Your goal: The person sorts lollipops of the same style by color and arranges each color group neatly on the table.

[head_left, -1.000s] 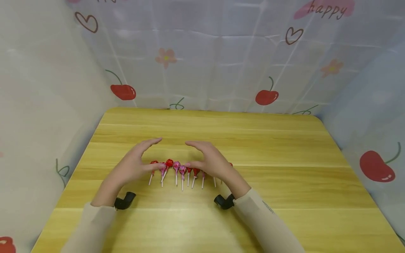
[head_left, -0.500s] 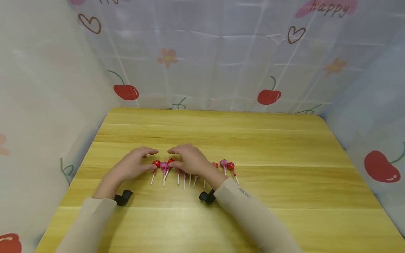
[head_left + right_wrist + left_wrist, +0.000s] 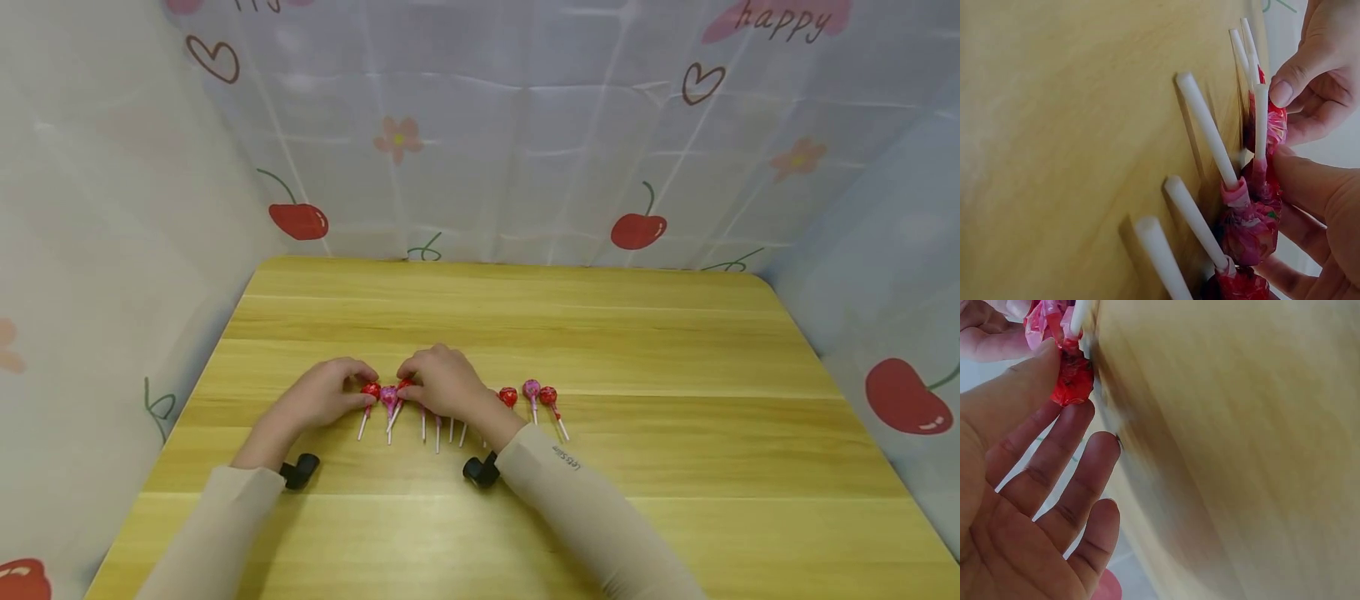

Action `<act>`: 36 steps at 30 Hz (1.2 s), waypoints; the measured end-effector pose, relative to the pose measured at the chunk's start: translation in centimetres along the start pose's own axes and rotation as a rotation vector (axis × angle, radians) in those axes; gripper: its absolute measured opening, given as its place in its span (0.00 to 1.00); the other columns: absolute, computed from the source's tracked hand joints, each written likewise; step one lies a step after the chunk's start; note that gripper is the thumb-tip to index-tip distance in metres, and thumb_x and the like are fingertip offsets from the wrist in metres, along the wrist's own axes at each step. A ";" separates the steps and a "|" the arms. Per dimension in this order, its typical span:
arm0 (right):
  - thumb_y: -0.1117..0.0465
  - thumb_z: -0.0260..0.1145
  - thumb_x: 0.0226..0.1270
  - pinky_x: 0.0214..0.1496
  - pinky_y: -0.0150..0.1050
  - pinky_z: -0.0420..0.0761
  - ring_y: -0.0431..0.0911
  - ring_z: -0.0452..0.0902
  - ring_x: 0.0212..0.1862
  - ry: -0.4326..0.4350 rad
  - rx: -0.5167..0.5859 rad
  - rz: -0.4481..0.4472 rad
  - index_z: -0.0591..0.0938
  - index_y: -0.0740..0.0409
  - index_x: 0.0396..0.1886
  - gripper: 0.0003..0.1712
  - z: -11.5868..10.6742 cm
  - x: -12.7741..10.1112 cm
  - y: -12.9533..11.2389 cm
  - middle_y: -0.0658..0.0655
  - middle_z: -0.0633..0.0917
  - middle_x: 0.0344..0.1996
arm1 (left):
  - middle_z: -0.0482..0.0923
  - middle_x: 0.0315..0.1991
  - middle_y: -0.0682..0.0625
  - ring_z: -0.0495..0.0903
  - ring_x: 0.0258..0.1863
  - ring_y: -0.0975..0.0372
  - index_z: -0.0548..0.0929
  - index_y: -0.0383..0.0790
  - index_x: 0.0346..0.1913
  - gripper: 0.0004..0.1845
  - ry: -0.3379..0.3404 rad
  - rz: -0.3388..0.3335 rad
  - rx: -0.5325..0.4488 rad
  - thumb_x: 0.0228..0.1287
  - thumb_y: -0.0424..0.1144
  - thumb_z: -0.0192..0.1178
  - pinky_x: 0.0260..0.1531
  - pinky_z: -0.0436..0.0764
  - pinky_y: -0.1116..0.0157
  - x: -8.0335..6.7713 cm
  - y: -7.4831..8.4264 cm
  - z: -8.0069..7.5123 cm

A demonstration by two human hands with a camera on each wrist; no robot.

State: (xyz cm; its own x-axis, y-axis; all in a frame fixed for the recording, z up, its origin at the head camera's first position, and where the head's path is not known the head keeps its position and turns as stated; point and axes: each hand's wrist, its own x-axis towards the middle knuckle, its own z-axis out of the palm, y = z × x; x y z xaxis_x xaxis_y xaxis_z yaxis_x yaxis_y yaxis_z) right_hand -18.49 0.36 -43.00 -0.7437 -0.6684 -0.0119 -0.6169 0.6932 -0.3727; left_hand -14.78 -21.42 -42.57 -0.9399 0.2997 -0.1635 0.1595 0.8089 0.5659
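Several wrapped lollipops lie in a row on the table, white sticks pointing toward me. At the row's left end my left hand (image 3: 322,396) pinches a red lollipop (image 3: 1074,378) by its candy head, between thumb and fingertips; its other fingers are spread. My right hand (image 3: 442,385) pinches another red lollipop (image 3: 406,384) with thumb and fingers, its stick slanting down-left. Between the two hands sits a pink lollipop (image 3: 388,396). In the right wrist view, white sticks and a pink wrapped head (image 3: 1249,234) show beside my right hand, which hides several heads in the head view.
To the right of my right wrist lie a red lollipop (image 3: 508,396), a pink-purple one (image 3: 532,389) and another red one (image 3: 549,395). The wooden table (image 3: 675,467) meets a printed curtain (image 3: 517,167) behind. Black wrist cameras (image 3: 481,471) hang under both wrists.
My right hand has moved left along the row, uncovering the lollipops at the right end. Both hands have lowered and closed their fingers onto red lollipops.
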 end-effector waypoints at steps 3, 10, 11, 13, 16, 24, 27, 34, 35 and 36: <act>0.46 0.69 0.66 0.54 0.42 0.75 0.45 0.78 0.48 -0.002 0.006 0.010 0.88 0.46 0.50 0.16 0.0 0.0 0.0 0.44 0.89 0.46 | 0.84 0.45 0.47 0.75 0.36 0.60 0.85 0.40 0.50 0.14 -0.010 -0.017 -0.009 0.64 0.40 0.68 0.38 0.73 0.62 0.0 0.1 0.0; 0.46 0.70 0.65 0.54 0.43 0.75 0.45 0.79 0.48 -0.006 -0.008 0.018 0.88 0.46 0.51 0.18 0.4 0.1 0.0 0.45 0.89 0.46 | 0.84 0.42 0.48 0.74 0.32 0.61 0.85 0.39 0.50 0.13 -0.010 -0.025 -0.014 0.65 0.40 0.67 0.34 0.73 0.63 0.2 -0.3 0.5; 0.46 0.70 0.65 0.54 0.44 0.75 0.45 0.79 0.48 -0.005 -0.009 0.017 0.88 0.46 0.51 0.18 0.4 0.1 -0.1 0.45 0.89 0.46 | 0.84 0.42 0.48 0.74 0.32 0.61 0.85 0.39 0.50 0.13 -0.012 -0.024 -0.022 0.65 0.40 0.66 0.34 0.73 0.64 0.2 -0.3 0.5; 0.46 0.70 0.65 0.55 0.44 0.75 0.45 0.79 0.49 -0.003 -0.015 0.016 0.88 0.46 0.51 0.18 0.5 0.0 -0.1 0.45 0.89 0.46 | 0.84 0.42 0.49 0.76 0.32 0.62 0.84 0.40 0.50 0.13 -0.017 -0.021 -0.042 0.66 0.40 0.66 0.34 0.74 0.64 0.2 -0.5 0.4; 0.47 0.70 0.65 0.56 0.44 0.75 0.46 0.79 0.50 -0.001 -0.020 0.016 0.88 0.46 0.51 0.18 0.5 0.0 -0.2 0.45 0.89 0.46 | 0.84 0.43 0.49 0.77 0.35 0.61 0.84 0.42 0.51 0.12 -0.019 -0.028 -0.084 0.67 0.41 0.65 0.35 0.76 0.64 0.2 -0.7 -0.3; 0.47 0.70 0.65 0.55 0.44 0.75 0.46 0.78 0.49 -0.007 -0.009 0.032 0.88 0.46 0.50 0.17 0.2 0.0 -0.5 0.45 0.89 0.45 | 0.83 0.47 0.47 0.77 0.40 0.56 0.82 0.43 0.54 0.14 0.046 -0.038 -0.074 0.69 0.43 0.62 0.34 0.77 0.63 1.9 -1.0 -3.6; 0.47 0.70 0.64 0.54 0.43 0.74 0.45 0.78 0.48 -0.011 -0.008 0.034 0.88 0.46 0.49 0.16 0.3 0.0 -0.5 0.44 0.89 0.44 | 0.83 0.49 0.45 0.77 0.40 0.55 0.82 0.40 0.55 0.15 0.059 -0.043 -0.076 0.69 0.42 0.62 0.34 0.76 0.63 2.8 -1.4 -4.2; 0.47 0.71 0.64 0.53 0.42 0.74 0.44 0.77 0.46 -0.012 -0.009 0.046 0.88 0.45 0.48 0.15 0.6 0.3 -0.3 0.43 0.89 0.42 | 0.81 0.51 0.42 0.73 0.41 0.54 0.82 0.40 0.55 0.16 0.091 -0.089 -0.040 0.70 0.43 0.62 0.38 0.73 0.61 4.8 -2.7 -4.0; 0.47 0.71 0.64 0.53 0.42 0.74 0.44 0.77 0.46 -0.011 -0.007 0.046 0.88 0.45 0.48 0.15 0.6 0.3 -0.3 0.43 0.89 0.42 | 0.81 0.51 0.42 0.74 0.41 0.53 0.82 0.40 0.55 0.16 0.092 -0.093 -0.036 0.69 0.42 0.62 0.39 0.73 0.61 5.0 -2.9 -3.8; 0.47 0.71 0.64 0.53 0.42 0.74 0.44 0.77 0.46 -0.011 -0.006 0.047 0.88 0.45 0.48 0.15 0.6 0.3 -0.3 0.43 0.89 0.42 | 0.81 0.51 0.42 0.74 0.42 0.53 0.82 0.40 0.55 0.16 0.092 -0.098 -0.034 0.69 0.42 0.62 0.40 0.73 0.60 5.2 -3.2 -3.7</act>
State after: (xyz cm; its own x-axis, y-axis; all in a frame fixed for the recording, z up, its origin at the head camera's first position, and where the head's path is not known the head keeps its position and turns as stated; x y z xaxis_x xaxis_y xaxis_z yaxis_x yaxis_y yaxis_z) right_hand -18.40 -0.22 -43.41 -0.7689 -0.6382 -0.0394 -0.5832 0.7252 -0.3661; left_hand -21.29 -24.31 -42.25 -0.9744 0.1713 -0.1455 0.0568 0.8140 0.5780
